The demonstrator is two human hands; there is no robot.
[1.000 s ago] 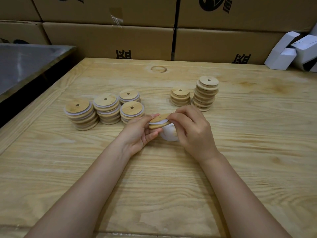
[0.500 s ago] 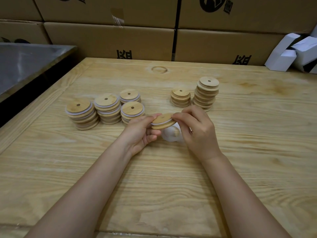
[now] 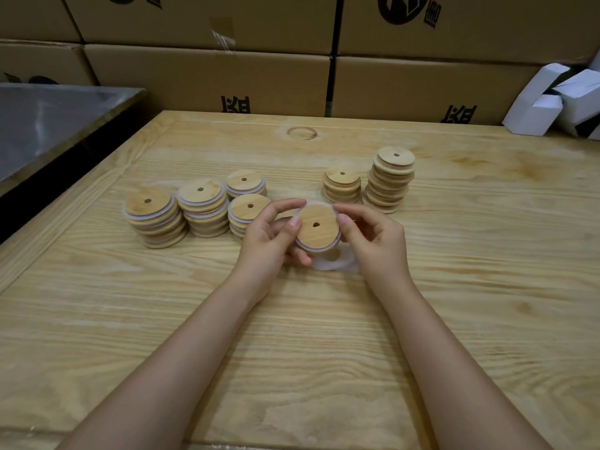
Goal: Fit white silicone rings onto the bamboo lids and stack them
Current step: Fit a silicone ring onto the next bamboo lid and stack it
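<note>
Two sets of fingers gripped a single bamboo lid [image 3: 316, 227]: the left hand [image 3: 269, 238] pinched its left edge, thumb on the top face and the other fingers curled beneath, while the right hand [image 3: 373, 241] pinched the right edge between thumb and forefinger. The lid was held just above the table [image 3: 292, 352], tilted toward the camera, with a hole in its middle and a white silicone ring [image 3: 303, 246] showing round its lower rim. Directly below it, loose rings [image 3: 336, 264] lay on the wood, too blurred to count. To the left stood four stacks of ringed lids [image 3: 203, 206], close together; behind and to the right were two stacks of bare lids [image 3: 391, 177], the right one taller. Cardboard boxes [image 3: 207, 79] lined the far edge, with small white cartons [image 3: 552, 102] at the right and a grey metal surface [image 3: 48, 118] at the left
</note>
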